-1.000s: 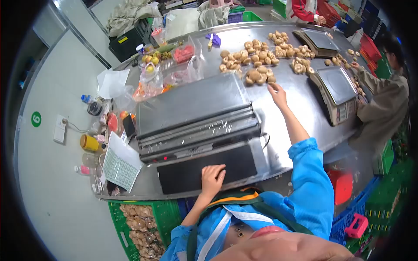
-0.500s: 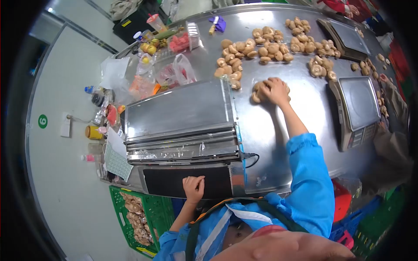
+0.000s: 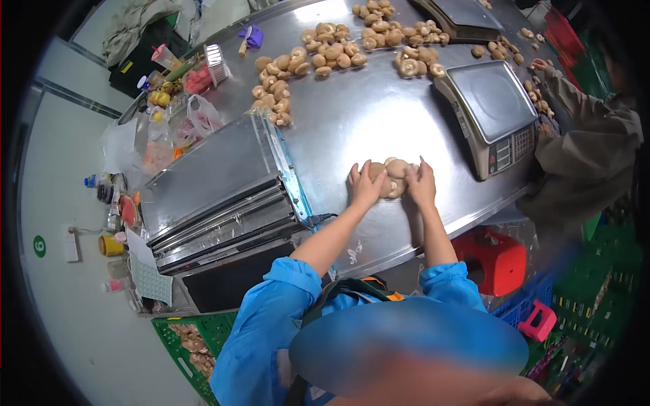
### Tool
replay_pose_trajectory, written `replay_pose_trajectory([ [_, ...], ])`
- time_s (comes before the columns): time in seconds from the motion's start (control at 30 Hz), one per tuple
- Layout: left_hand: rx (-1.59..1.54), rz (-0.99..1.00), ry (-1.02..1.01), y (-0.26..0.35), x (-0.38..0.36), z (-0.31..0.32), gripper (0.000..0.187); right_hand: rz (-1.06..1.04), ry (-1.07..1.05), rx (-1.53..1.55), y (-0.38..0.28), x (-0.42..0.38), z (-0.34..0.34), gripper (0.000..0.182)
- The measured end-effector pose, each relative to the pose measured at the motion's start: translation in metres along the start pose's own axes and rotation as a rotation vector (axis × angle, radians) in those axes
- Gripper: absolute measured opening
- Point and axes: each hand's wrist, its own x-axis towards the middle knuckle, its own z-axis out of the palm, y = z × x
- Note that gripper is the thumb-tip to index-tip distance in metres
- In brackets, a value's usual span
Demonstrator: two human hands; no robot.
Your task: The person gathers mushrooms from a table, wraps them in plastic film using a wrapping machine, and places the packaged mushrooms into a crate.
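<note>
Between my two hands a small cluster of brown mushrooms (image 3: 397, 169) rests on the steel table (image 3: 338, 139). My left hand (image 3: 366, 184) curls round the cluster's left side, its fingers over a mushroom. On the right side, my right hand (image 3: 421, 184) has its fingers bent against the mushrooms. Further back lie several heaps of mushrooms (image 3: 332, 49), and another heap (image 3: 273, 95) sits by the wrapping machine (image 3: 217, 176).
A scale (image 3: 492, 101) stands right of my hands, a second scale (image 3: 460, 17) behind it. A co-worker's sleeve (image 3: 589, 145) is at the right edge. A red stool (image 3: 497, 260) stands below the table, a green crate (image 3: 220, 331) at lower left. Bags and fruit lie far left.
The view has turned and shifted right. My left hand has come from the black pad to the mushroom cluster, which now lies nearer me. Both hands are now on it.
</note>
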Motion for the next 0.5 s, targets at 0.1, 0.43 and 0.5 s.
replay_pose_trajectory([
  [0.1,0.019,0.025,0.018,0.014,-0.007,-0.006,0.061,-0.024,-0.043,0.061,-0.003,-0.001,0.002,0.058],
  [0.43,-0.018,0.356,0.479,0.034,-0.009,-0.282,0.053,-0.518,-0.058,0.496,-0.255,-0.02,0.055,0.053],
  [0.5,-0.035,0.257,0.515,-0.022,-0.005,-0.346,0.051,-0.521,-0.172,0.4,-0.312,-0.05,0.101,0.058],
])
